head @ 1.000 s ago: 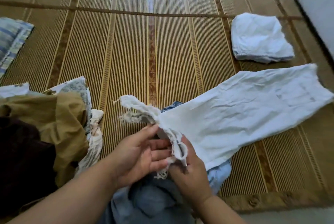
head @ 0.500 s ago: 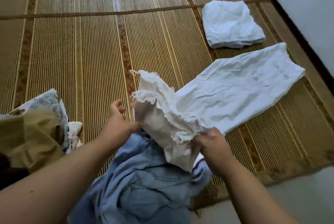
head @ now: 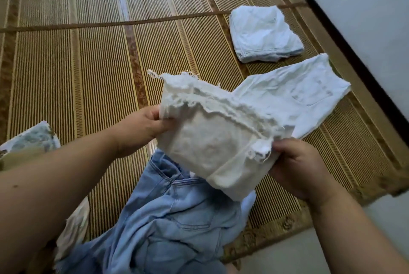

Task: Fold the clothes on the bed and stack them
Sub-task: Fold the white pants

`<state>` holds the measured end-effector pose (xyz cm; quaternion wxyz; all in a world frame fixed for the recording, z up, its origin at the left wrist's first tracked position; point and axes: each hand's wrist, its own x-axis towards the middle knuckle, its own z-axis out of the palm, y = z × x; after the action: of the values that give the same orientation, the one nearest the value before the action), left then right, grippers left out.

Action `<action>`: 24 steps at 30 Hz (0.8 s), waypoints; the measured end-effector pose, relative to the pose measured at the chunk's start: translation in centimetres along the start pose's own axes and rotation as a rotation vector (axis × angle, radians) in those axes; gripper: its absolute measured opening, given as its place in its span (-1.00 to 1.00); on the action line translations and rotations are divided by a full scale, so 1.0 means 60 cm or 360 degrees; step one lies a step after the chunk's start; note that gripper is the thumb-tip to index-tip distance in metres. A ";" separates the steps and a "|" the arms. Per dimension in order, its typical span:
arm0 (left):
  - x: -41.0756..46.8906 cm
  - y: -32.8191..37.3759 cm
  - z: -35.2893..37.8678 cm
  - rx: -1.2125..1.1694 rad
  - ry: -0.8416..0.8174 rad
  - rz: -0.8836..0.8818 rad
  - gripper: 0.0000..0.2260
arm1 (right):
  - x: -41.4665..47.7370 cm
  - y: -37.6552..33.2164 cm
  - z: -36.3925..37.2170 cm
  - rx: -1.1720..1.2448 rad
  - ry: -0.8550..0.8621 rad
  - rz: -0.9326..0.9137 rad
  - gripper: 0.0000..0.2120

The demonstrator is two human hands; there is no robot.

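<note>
Left hand: my left hand [head: 150, 125] pinches the left edge of the white trousers [head: 212, 147], fingers curled into the cloth just under the frayed hem.
Right hand: my right hand [head: 296, 167] clamps the right edge of the same raised end, fingers curled round it.
Trousers: the hem end is held up between my hands, doubled over; the pocketed far end lies flat on the woven mat [head: 88, 63].
Below my hands: crumpled blue jeans [head: 177, 214] lie on the mat's near edge.
Stack: a folded white garment [head: 263, 34] sits on the mat just beyond the trousers' far end.
Left edge: a floral cloth [head: 33, 138] shows beside my forearm.
</note>
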<state>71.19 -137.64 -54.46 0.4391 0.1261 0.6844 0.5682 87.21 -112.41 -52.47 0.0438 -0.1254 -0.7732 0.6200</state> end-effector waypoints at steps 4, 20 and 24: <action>-0.002 -0.020 0.032 -0.0113 0.0518 -0.0187 -0.39 | -0.012 -0.019 0.023 -0.0266 -0.0325 0.0004 -0.86; -0.183 -0.206 0.118 -0.0988 0.1311 -0.0695 -0.74 | 0.007 0.044 0.170 0.0820 -0.0414 0.0819 -0.77; -0.206 -0.232 0.136 -0.1009 0.1526 -0.0686 -0.71 | 0.088 0.015 0.002 0.1363 -0.0076 0.0602 -0.59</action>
<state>89.00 -144.98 -60.91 0.2035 -0.4215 0.6135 0.6360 82.21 -111.04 -53.83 -0.0400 -0.2203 -0.4121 0.8832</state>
